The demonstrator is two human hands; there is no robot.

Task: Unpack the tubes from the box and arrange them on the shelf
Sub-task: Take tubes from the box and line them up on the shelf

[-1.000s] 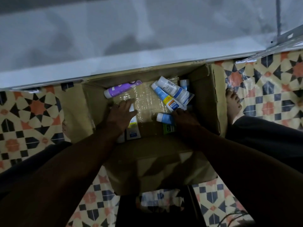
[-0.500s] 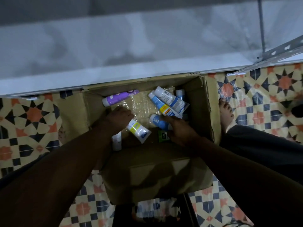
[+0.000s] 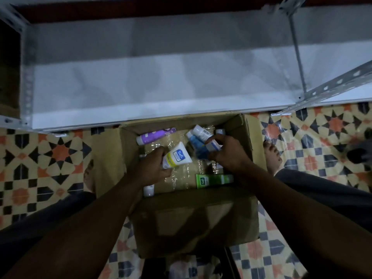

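Observation:
An open cardboard box (image 3: 201,222) stands on the tiled floor in front of a white metal shelf (image 3: 161,87). My left hand (image 3: 152,168) grips a white tube with a yellow band (image 3: 178,157), lifted above the box floor. My right hand (image 3: 227,153) holds a white and blue tube (image 3: 212,146) over the right side of the box. Still lying in the box are a purple tube (image 3: 155,135), a blue tube (image 3: 198,147), a white tube with a barcode (image 3: 201,131), a green carton (image 3: 213,180) and a white cap (image 3: 149,190).
The shelf board is bare, with slotted metal uprights at its left (image 3: 12,23) and right (image 3: 330,87) ends. My bare foot (image 3: 271,156) stands right of the box. A dark stool (image 3: 153,266) sits below the box's near flap.
Both hands have lifted out of the box bottom, each with a tube. The green carton under my right hand is now uncovered. The camera has tilted up, showing more shelf.

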